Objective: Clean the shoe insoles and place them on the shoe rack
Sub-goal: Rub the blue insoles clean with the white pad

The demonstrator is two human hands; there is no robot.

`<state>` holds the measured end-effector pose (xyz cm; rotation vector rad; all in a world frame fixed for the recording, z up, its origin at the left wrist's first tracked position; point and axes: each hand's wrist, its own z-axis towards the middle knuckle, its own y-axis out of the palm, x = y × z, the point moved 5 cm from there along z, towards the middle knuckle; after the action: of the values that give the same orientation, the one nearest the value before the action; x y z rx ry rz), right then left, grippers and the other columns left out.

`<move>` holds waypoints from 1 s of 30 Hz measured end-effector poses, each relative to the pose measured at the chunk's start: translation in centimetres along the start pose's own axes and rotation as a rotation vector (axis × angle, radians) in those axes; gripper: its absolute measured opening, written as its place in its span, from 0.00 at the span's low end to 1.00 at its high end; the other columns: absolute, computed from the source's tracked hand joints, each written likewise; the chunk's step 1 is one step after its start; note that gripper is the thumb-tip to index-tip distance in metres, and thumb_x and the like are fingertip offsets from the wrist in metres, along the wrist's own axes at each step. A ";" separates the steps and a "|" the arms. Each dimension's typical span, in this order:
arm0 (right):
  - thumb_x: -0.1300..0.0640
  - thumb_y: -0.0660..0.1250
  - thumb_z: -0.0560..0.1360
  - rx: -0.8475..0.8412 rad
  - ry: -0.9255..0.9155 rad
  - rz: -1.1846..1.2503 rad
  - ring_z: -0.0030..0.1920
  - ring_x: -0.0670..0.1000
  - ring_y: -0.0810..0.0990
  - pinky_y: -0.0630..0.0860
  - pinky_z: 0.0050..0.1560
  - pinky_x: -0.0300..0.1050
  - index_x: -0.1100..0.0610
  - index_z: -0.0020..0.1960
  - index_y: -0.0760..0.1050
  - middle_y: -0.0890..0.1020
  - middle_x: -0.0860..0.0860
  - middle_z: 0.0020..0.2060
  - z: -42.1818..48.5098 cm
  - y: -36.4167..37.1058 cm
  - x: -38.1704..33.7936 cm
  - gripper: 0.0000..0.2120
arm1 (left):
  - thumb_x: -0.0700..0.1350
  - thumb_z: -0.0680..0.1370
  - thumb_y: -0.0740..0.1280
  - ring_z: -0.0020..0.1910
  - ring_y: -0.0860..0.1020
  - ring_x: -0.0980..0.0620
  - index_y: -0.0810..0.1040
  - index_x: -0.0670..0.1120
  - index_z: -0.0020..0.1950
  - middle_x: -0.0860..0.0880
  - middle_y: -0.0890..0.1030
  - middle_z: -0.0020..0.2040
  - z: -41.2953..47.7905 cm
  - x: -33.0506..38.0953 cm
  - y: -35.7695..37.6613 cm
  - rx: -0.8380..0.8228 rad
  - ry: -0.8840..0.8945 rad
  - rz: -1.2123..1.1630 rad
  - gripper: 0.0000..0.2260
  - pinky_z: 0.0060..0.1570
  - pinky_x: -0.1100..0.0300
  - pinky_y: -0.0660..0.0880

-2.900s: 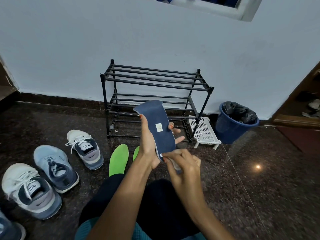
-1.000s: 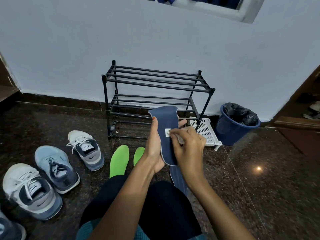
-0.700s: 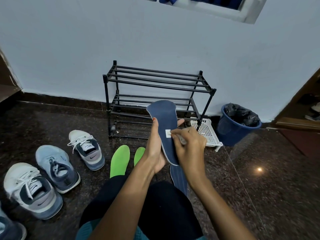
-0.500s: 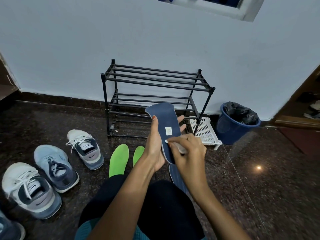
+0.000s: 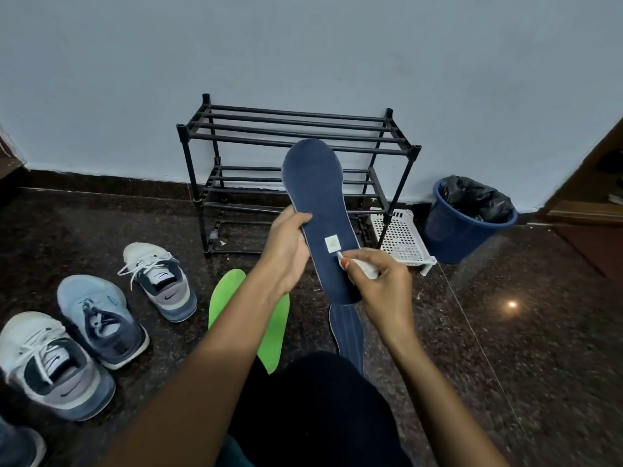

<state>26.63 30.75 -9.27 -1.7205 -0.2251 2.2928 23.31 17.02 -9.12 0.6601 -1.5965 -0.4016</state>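
My left hand (image 5: 287,248) grips a dark blue insole (image 5: 318,203) by its left edge and holds it upright in front of the black shoe rack (image 5: 296,129). A small white label sits on its lower half. My right hand (image 5: 381,281) pinches a white wipe (image 5: 365,266) against the insole just below that label. A second blue insole (image 5: 349,335) lies on the floor under my hands. Two green insoles (image 5: 224,298) lie on the floor to the left, partly hidden by my left arm. The rack's shelves hold nothing.
Three sneakers (image 5: 101,318) stand on the dark floor at the left. A white perforated basket (image 5: 401,241) lies beside the rack's right leg, and a blue bin (image 5: 465,227) with a black liner stands further right. My dark-clothed knee (image 5: 320,409) fills the lower middle.
My right hand has rubbed the wipe up and down the insole's lower half. The insole now stands higher and more upright before the rack.
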 end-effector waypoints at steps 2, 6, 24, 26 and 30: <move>0.63 0.71 0.70 -0.012 0.041 0.016 0.44 0.43 0.80 0.75 0.49 0.41 0.48 0.40 0.80 0.83 0.48 0.42 0.1 0.1 1.9 0.10 | 0.29 0.79 0.54 0.42 0.78 0.52 0.75 0.44 0.49 0.47 0.80 0.45 1.4 0.1 -0.4 0.012 0.005 0.087 0.14 0.46 0.59 0.77; 0.64 0.71 0.70 -0.031 0.144 0.074 0.45 0.46 0.81 0.76 0.47 0.42 0.46 0.38 0.80 0.83 0.47 0.42 -0.1 0.8 6.2 0.13 | 0.25 0.76 0.55 0.44 0.78 0.52 0.74 0.43 0.53 0.46 0.80 0.45 4.6 -1.1 -1.9 0.007 -0.050 0.300 0.17 0.46 0.58 0.78; 0.65 0.71 0.70 -0.186 0.627 -0.021 0.40 0.43 0.79 0.76 0.44 0.39 0.46 0.35 0.79 0.80 0.49 0.41 -6.5 7.8 28.8 0.14 | 0.26 0.74 0.65 0.52 0.75 0.47 0.69 0.38 0.67 0.42 0.76 0.56 10.6 -21.9 -18.3 0.067 -0.427 0.806 0.23 0.40 0.66 0.74; 0.64 0.71 0.70 -0.200 0.673 -0.032 0.40 0.41 0.78 0.74 0.43 0.34 0.48 0.36 0.80 0.80 0.49 0.42 -7.3 8.6 30.5 0.11 | 0.26 0.74 0.65 0.52 0.74 0.47 0.69 0.37 0.67 0.39 0.76 0.58 10.8 -23.7 -19.9 0.083 -0.451 0.840 0.22 0.40 0.66 0.74; 0.63 0.70 0.71 -0.232 0.713 -0.057 0.42 0.38 0.78 0.72 0.44 0.31 0.53 0.41 0.82 0.81 0.52 0.45 -8.2 9.7 32.9 0.06 | 0.26 0.73 0.67 0.52 0.75 0.45 0.70 0.37 0.66 0.36 0.76 0.60 11.5 -25.9 -22.1 0.101 -0.472 0.902 0.23 0.46 0.57 0.75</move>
<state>24.70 31.11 -44.45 -2.4753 -0.3888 1.5209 16.92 14.78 -44.38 -0.1449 -2.1810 0.2176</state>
